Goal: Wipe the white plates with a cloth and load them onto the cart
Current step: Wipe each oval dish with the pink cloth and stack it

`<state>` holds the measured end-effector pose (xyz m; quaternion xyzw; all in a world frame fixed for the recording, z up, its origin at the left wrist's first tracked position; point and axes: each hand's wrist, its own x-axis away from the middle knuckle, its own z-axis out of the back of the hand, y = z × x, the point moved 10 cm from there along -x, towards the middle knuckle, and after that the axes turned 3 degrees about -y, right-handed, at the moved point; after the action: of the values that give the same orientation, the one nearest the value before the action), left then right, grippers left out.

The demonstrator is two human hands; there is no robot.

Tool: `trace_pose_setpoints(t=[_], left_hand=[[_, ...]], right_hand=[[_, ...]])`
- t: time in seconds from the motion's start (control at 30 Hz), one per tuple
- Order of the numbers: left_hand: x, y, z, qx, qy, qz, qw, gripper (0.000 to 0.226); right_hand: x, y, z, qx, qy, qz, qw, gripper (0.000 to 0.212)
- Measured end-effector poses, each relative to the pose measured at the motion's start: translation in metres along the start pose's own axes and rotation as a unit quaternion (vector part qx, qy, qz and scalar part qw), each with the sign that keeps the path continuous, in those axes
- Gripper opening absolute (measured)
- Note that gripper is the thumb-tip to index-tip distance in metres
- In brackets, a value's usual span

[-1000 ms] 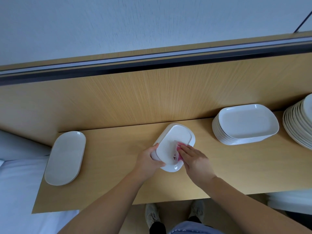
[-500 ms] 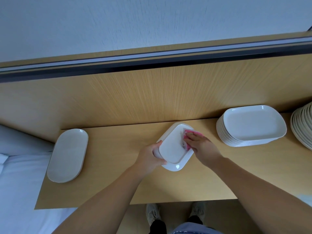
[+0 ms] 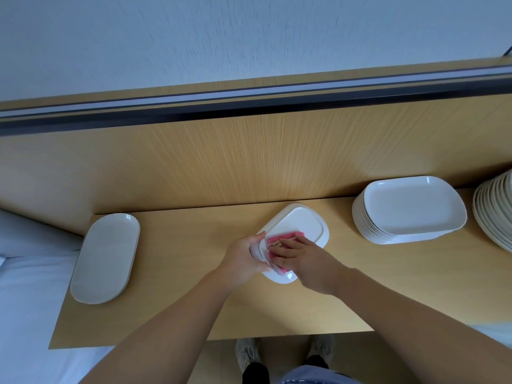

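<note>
A white rounded-rectangle plate lies bottom-up in the middle of the wooden table. My left hand grips its near-left edge. My right hand presses a pink cloth flat onto the plate's near half, fingers spread over the cloth. To the right stands a stack of several white rectangular plates. At the table's left end rest white oval plates, stacked.
A pile of cream round plates reaches in from the right edge. A wooden back panel rises behind the table. White surfaces lie left of the table. My shoes show below its front edge.
My right hand has slid the pink cloth from the plate's far right corner back toward me and leftward, close to my left hand. The plate has stayed in place.
</note>
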<state>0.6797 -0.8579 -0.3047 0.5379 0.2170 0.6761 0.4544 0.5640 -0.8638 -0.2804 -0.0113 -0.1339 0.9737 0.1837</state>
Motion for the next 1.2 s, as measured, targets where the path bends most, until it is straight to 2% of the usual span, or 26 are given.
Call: trace_pose_setpoints(t=[0.13,0.27,0.37,0.47,0.57,0.67,0.8,0.87,1.03,1.2], left_hand=[[-0.001,0.004,-0.001,0.001,-0.011,-0.004,1.0,0.088],[-0.003,0.004,0.0,-0.006,-0.014,-0.009,1.0,0.086],[-0.003,0.002,0.0,-0.019,-0.011,0.005,1.0,0.086],[-0.001,0.0,-0.001,-0.019,-0.01,0.015,1.0,0.087],[-0.001,0.0,-0.001,-0.014,-0.014,0.015,1.0,0.087],[0.002,0.002,0.001,-0.008,-0.015,0.014,1.0,0.086],[0.007,0.01,0.003,0.002,-0.015,0.003,1.0,0.083],[0.013,0.016,0.008,0.017,-0.012,-0.012,1.0,0.077],[0.03,0.024,0.025,0.07,0.012,-0.019,0.997,0.04],[0.062,0.039,0.045,0.105,0.089,-0.042,0.99,0.027]], right_hand=[[-0.003,0.004,0.0,-0.032,-0.025,0.031,0.999,0.062],[-0.008,0.018,-0.007,-0.089,-0.062,0.012,0.994,0.061],[-0.009,0.036,-0.003,-0.103,-0.044,-0.021,0.993,0.059],[-0.009,0.056,0.005,-0.083,-0.002,-0.044,0.996,0.044],[-0.006,0.08,0.004,-0.064,0.0,-0.096,0.993,0.043],[0.005,0.108,0.007,-0.077,0.008,-0.183,0.98,0.038],[0.019,0.12,0.018,-0.103,0.023,-0.235,0.966,0.031],[0.018,0.111,0.033,-0.086,0.056,-0.219,0.97,0.023],[0.013,0.079,0.067,-0.075,0.114,-0.153,0.979,0.022],[0.009,0.054,0.097,-0.082,0.167,-0.107,0.977,0.026]])
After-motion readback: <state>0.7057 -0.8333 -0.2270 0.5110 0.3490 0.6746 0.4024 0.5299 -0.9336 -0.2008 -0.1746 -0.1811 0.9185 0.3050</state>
